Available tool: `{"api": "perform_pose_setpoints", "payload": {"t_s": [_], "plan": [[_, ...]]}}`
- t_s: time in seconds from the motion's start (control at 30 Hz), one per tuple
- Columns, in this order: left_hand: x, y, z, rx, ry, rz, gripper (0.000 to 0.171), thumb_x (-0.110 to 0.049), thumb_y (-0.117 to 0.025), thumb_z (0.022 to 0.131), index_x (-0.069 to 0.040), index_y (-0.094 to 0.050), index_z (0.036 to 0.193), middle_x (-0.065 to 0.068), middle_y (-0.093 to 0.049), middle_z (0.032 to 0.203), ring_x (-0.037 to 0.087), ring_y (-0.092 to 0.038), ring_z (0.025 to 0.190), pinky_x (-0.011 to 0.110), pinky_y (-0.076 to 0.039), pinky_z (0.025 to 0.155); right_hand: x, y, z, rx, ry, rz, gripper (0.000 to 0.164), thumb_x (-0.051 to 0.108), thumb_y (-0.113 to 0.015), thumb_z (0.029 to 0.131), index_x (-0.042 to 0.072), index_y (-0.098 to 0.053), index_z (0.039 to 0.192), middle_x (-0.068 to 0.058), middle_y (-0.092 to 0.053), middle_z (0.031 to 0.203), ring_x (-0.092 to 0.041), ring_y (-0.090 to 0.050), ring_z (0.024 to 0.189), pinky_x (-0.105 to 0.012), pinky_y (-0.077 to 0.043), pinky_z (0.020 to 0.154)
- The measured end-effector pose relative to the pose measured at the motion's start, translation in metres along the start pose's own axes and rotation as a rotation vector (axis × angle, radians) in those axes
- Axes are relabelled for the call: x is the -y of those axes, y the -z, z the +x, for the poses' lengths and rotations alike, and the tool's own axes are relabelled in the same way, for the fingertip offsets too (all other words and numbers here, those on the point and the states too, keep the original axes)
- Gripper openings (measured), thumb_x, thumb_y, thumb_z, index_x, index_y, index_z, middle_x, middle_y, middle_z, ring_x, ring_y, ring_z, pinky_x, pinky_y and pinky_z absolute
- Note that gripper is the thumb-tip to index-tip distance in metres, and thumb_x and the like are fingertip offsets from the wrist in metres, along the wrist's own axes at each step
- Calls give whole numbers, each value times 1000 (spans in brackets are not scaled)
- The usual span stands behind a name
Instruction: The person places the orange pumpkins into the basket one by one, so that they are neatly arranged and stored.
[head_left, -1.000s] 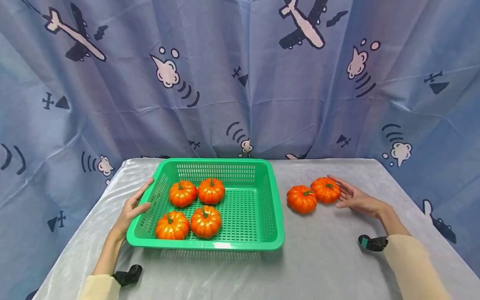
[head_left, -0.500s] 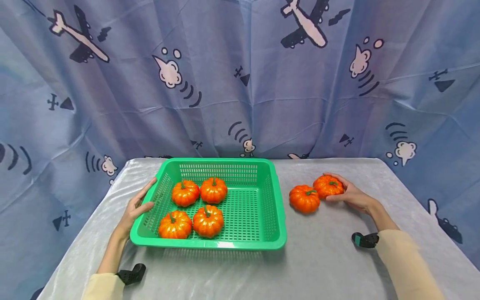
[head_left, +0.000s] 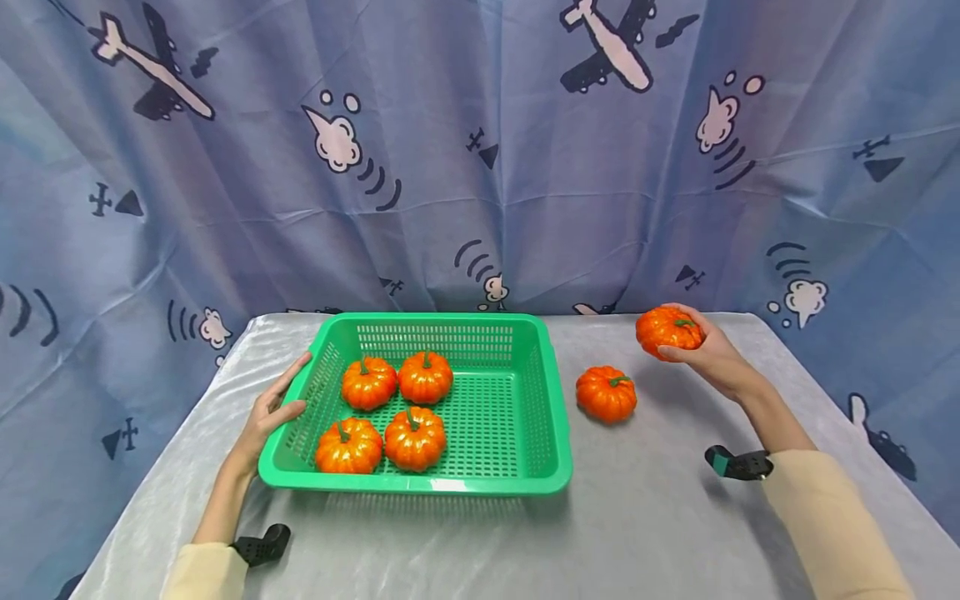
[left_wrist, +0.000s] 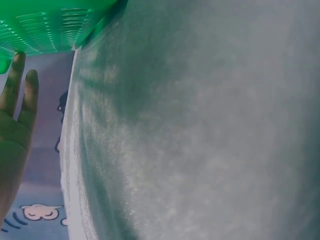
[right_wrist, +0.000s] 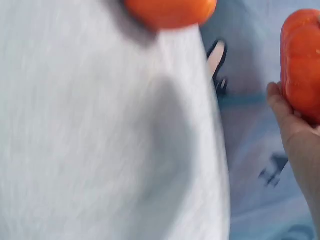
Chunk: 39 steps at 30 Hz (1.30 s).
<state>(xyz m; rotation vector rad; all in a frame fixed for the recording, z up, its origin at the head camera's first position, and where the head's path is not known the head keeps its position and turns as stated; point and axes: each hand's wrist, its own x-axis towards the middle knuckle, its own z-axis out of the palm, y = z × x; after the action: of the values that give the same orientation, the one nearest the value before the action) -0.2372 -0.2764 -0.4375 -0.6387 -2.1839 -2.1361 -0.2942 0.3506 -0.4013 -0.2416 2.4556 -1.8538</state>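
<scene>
My right hand holds a small orange pumpkin above the table at the far right, thumb at its near side and fingers behind it. The right wrist view shows this pumpkin at its right edge, well off the white cloth. A second pumpkin sits on the table between that hand and the green plastic basket. Against the basket's left side rests my left hand, thumb and fingertips at the rim. Its fingers look straight in the left wrist view.
Several more pumpkins lie in the left half of the basket, green stems up. A silvery white cloth covers the table. Behind its far edge hangs a blue curtain printed with airplanes.
My right hand has closed round the farther pumpkin and lifted it up off the table, away from the other one. The left hand stays at the basket's side.
</scene>
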Motion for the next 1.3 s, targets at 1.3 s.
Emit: {"api": "perform_pose_setpoints", "payload": {"t_s": [1.3], "plan": [[-2,-1,0,0,-10,9,60,2,-39,95,-4,-22,152,6,-24,156,5,-47,123,19,-46,91,67,-156,61,358,212,66,76,2,-79,75,9,-44,142,-11,-52,131,-26,-49,114,-32,-50,89]]}}
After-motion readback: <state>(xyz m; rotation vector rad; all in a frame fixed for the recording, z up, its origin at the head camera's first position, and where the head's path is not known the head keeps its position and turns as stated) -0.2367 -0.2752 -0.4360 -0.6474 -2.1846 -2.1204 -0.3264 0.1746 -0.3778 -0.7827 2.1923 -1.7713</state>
